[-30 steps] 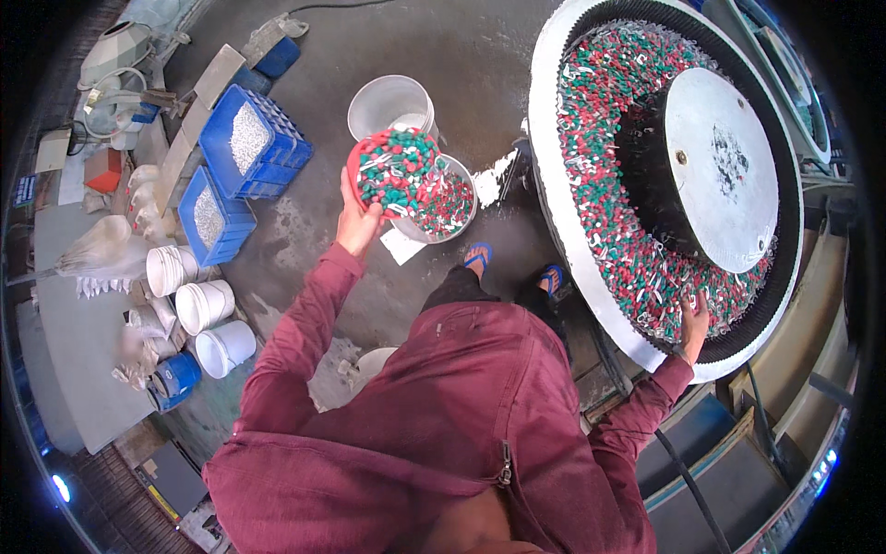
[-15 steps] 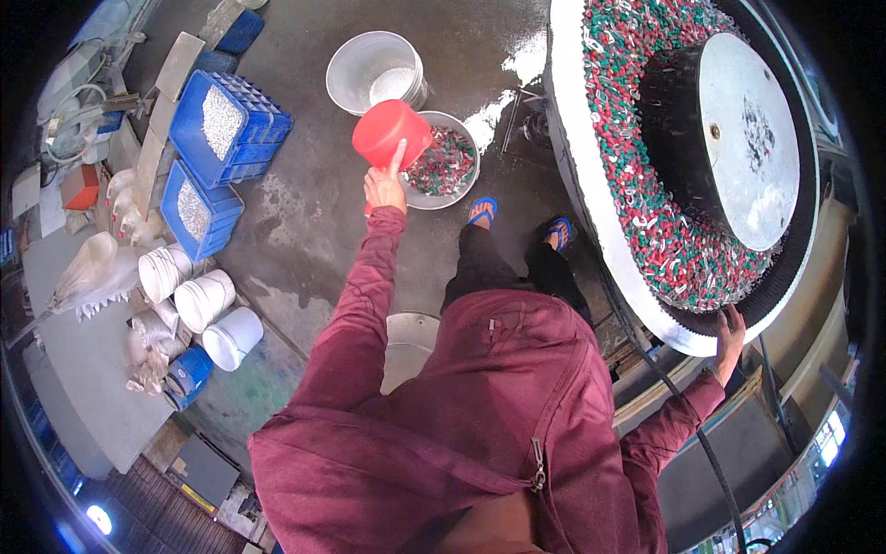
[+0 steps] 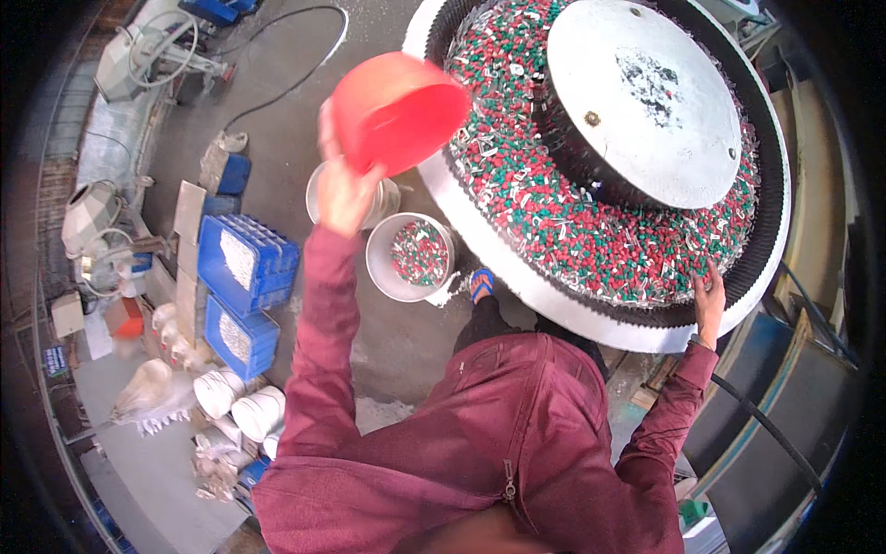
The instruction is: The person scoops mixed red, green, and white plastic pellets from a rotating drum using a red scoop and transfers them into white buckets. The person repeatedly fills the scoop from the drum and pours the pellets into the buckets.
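My left hand [image 3: 345,194] gripped the red plastic bowl [image 3: 383,88], blurred in the head view. The bowl sat just beyond that hand, up and to its right, tipped on its side so that its mouth faced right and toward me; my fingers lay along its left side, with the thumb by the lower edge. Below the bowl stood a white bucket [image 3: 378,258] holding red, green and white pieces, and another pale bucket [image 3: 387,205] was partly hidden behind my left hand.

My right hand [image 3: 709,303] was well apart from the bowl, at the near right side of the big round tub [image 3: 646,336]. Its fingers were loosely stretched and parted, their tips at the edge of the small red, green and white parts [image 3: 591,249] that ringed the round metal cover [image 3: 600,69]. I could not tell whether the tips touched those parts or only the dark ridged lining [image 3: 669,317] under them.
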Action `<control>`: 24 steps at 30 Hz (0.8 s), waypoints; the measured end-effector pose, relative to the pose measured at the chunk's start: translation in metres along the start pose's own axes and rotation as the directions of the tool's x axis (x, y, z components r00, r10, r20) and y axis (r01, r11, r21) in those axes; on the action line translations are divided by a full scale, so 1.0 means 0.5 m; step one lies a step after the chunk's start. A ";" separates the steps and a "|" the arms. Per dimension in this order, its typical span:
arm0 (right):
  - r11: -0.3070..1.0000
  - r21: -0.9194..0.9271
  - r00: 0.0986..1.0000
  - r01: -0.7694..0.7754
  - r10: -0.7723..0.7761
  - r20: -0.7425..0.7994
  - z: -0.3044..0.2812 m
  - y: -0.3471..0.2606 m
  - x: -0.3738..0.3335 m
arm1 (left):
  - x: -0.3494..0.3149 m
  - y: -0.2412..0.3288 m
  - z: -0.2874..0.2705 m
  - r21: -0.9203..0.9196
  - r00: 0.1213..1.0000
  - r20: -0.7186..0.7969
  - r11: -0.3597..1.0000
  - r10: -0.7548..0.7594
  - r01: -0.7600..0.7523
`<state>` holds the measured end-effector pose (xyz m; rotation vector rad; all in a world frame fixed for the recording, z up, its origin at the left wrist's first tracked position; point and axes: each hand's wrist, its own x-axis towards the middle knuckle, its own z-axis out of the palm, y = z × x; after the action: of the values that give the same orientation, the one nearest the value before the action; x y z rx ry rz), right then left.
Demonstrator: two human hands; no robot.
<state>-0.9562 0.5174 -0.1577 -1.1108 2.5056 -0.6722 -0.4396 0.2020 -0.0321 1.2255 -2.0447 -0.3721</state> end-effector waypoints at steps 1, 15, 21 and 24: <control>0.998 0.026 0.999 0.050 -0.050 0.005 0.007 0.008 0.022 | 0.051 0.025 0.039 0.114 0.984 0.163 0.992 -0.073 0.055; 0.886 0.413 0.976 -0.211 0.171 0.131 0.350 0.150 0.225 | -0.044 0.086 0.508 0.750 0.767 0.537 0.614 -0.350 -0.245; 0.899 0.323 0.889 -0.295 0.135 0.437 0.389 0.007 0.156 | -0.188 0.260 0.531 0.670 0.324 0.699 0.742 -0.638 0.016; 0.960 0.252 0.907 -0.125 0.007 0.422 0.309 -0.090 0.120 | -0.258 0.310 0.597 0.536 0.237 0.734 0.758 -0.636 0.373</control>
<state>-0.8964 0.4012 -0.2692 -0.9446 2.0069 -0.6561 -0.7113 0.3581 -0.2097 2.2316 -2.4990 -1.4167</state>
